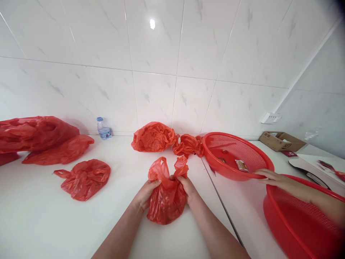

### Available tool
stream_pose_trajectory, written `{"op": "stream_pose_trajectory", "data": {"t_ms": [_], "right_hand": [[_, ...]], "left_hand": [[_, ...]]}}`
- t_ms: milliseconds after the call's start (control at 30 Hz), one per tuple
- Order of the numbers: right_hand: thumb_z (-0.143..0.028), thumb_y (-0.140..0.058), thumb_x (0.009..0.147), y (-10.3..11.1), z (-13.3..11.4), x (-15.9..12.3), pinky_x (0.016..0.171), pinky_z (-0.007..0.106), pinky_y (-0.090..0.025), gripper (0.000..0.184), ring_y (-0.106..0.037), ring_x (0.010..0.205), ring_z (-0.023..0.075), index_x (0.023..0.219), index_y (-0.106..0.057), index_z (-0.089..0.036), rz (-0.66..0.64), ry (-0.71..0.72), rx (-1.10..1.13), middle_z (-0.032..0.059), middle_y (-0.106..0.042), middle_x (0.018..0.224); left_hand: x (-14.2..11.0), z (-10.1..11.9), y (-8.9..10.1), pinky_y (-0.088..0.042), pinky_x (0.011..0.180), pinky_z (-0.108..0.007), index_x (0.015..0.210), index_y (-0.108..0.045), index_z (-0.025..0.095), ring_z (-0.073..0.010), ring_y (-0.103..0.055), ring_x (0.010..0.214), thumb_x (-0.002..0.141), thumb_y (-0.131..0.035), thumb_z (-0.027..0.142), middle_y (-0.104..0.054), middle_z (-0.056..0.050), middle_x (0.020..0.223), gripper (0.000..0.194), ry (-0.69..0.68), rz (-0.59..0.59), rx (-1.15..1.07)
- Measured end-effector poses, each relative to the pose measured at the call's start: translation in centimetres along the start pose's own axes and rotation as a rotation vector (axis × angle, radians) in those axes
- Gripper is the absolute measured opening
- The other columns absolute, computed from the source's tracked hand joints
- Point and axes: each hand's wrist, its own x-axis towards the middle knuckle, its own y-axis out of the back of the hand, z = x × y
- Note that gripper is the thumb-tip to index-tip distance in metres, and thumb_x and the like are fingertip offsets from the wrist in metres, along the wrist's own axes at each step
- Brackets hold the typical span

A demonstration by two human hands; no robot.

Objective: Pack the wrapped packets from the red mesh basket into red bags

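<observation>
A filled red plastic bag rests on the white counter in front of me. My left hand grips its left handle and side. My right hand grips the right handle, and the two handles stand up between my hands. Both hands press against the bag.
More red bags lie at the left, far left and back centre. A small water bottle stands by the wall. Another person's hand rests on a red basket's rim; a second red basket and cardboard box sit right.
</observation>
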Motion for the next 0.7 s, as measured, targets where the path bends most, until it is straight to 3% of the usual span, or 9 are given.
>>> {"op": "stream_pose_trajectory", "data": {"t_ms": [100,200,267,367,567,633,700], "right_hand": [[-0.036,-0.071,0.066,0.5,-0.8,-0.1,0.078,0.035,-0.048,0.020,-0.063,0.079,0.0205,0.070,-0.062,-0.019,-0.036,-0.025,0.144,0.0027,-0.067,0.076],[-0.030,-0.070,0.068,0.5,-1.6,-0.3,0.078,0.030,-0.046,0.021,-0.058,0.066,0.0142,0.060,-0.052,-0.022,-0.071,-0.010,0.278,-0.0043,-0.057,0.060],[-0.030,-0.067,0.071,0.1,-1.7,-0.5,0.071,0.026,-0.046,0.018,-0.049,0.054,0.0106,0.064,-0.053,-0.023,-0.092,-0.012,0.303,-0.0076,-0.043,0.049],[-0.035,-0.064,0.075,-0.8,-1.5,-0.9,0.060,0.022,-0.041,0.013,-0.039,0.047,0.0088,0.079,-0.059,-0.024,-0.123,-0.027,0.250,-0.0090,-0.032,0.046],[-0.066,-0.053,0.075,-1.5,-1.2,-1.2,0.053,0.024,-0.038,0.051,-0.042,0.049,0.0114,0.089,-0.066,-0.019,-0.194,-0.073,0.117,-0.0054,-0.039,0.048],[-0.060,-0.058,0.076,-1.5,-1.0,-1.2,0.053,0.024,-0.039,0.044,-0.042,0.048,0.0108,0.086,-0.067,-0.018,-0.176,-0.087,0.073,-0.0052,-0.042,0.047],[-0.048,-0.065,0.077,-1.5,-0.8,-1.3,0.060,0.025,-0.043,0.034,-0.051,0.054,0.0113,0.094,-0.066,-0.019,-0.189,-0.080,0.014,-0.0037,-0.054,0.056]], "left_hand": [[0.3,0.2,-0.1,-0.048,0.093,-0.044,0.097,-0.066,0.014,-0.0318,-0.064,0.103,0.075,-0.067,0.033,-0.071,-0.014,0.099,0.029,-0.011,0.049,-0.085],[0.7,0.3,0.1,-0.050,0.089,-0.041,0.082,-0.065,0.016,-0.0293,-0.066,0.097,0.073,-0.066,0.028,-0.071,-0.011,0.090,0.015,-0.006,0.110,-0.158],[0.8,0.1,0.1,-0.052,0.085,-0.038,0.070,-0.060,0.018,-0.0256,-0.067,0.088,0.068,-0.066,0.021,-0.069,-0.007,0.080,0.007,-0.016,0.125,-0.184],[1.0,-0.2,0.0,-0.053,0.077,-0.032,0.060,-0.049,0.020,-0.0182,-0.066,0.073,0.065,-0.067,0.018,-0.061,0.000,0.066,0.018,-0.052,0.141,-0.183],[1.3,-0.5,0.2,-0.047,0.056,-0.023,0.057,-0.045,0.021,-0.0120,-0.056,0.056,0.063,-0.065,0.016,-0.048,0.003,0.054,0.021,-0.112,0.223,-0.128],[1.4,-0.6,0.3,-0.045,0.053,-0.023,0.057,-0.045,0.021,-0.0119,-0.054,0.054,0.063,-0.064,0.016,-0.047,0.003,0.053,0.020,-0.120,0.242,-0.098],[1.4,-0.7,0.3,-0.044,0.052,-0.024,0.057,-0.045,0.021,-0.0124,-0.054,0.053,0.063,-0.064,0.015,-0.049,0.003,0.054,0.020,-0.127,0.260,-0.061]]}}
